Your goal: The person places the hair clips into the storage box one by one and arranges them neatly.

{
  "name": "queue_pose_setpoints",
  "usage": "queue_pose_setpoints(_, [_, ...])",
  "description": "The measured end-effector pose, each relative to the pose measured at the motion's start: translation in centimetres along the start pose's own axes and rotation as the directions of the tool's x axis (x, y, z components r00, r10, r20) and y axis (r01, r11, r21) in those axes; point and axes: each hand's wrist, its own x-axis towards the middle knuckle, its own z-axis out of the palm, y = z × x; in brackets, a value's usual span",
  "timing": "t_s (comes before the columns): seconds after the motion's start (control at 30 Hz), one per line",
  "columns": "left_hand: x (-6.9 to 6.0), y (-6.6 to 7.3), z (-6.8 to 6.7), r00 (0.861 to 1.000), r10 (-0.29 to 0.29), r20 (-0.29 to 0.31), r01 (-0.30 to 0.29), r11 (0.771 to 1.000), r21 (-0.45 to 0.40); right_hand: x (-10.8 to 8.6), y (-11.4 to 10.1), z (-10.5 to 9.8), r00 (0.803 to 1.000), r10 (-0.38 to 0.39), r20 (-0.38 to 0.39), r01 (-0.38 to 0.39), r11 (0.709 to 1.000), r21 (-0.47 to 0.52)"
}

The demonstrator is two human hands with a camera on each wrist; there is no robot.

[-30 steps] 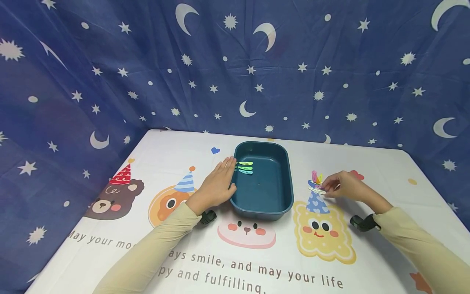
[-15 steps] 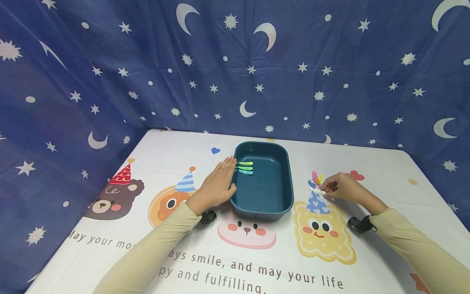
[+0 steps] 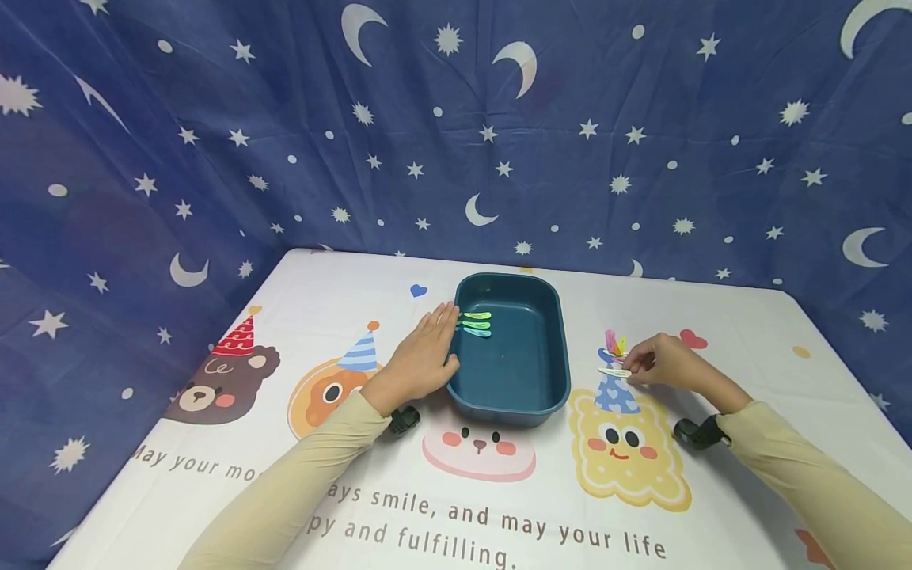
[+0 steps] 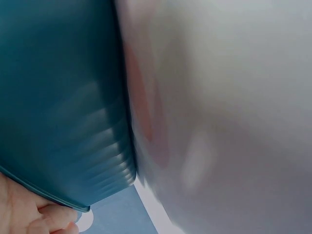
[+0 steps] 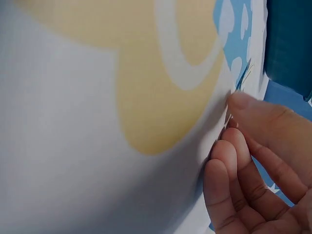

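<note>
The left hand [image 3: 416, 360] lies with extended fingers against the left rim of a dark teal tub [image 3: 509, 364]; the left wrist view shows its fingers [image 4: 56, 217] at the tub's edge. Yellow, green and blue hair clips [image 3: 476, 324] sit side by side inside that rim, beside the fingertips. Right of the tub, the right hand [image 3: 663, 360] pinches one end of a white clip [image 3: 611, 372] low over the cloth. Just behind that clip are a pink clip [image 3: 609, 340], a yellow one [image 3: 621, 345] and others partly hidden by the fingers.
A white tablecloth [image 3: 342, 277] with printed animals, a biscuit face and lettering covers the table. A blue curtain [image 3: 399, 142] with moons and stars hangs behind and at the left. Dark devices are strapped at both wrists.
The white clip at the right fingertips has come slightly apart from the clips behind it. The right hand has shifted only a little; the left hand and tub have stayed in place.
</note>
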Motion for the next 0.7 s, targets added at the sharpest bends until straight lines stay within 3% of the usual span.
queue_pose_setpoints(0.47, [0.1,0.0,0.0,1.0,-0.008,0.011,0.008,1.0,0.001,0.2,0.1,0.1,1.0,-0.013,-0.009,0.013,1.0,-0.025])
queue_pose_setpoints(0.7, [0.0,0.0,0.0,1.0,-0.007,0.009,0.007,1.0,-0.008,0.4,-0.8,-0.9,0.998,-0.049,-0.033,0.049,0.999,-0.005])
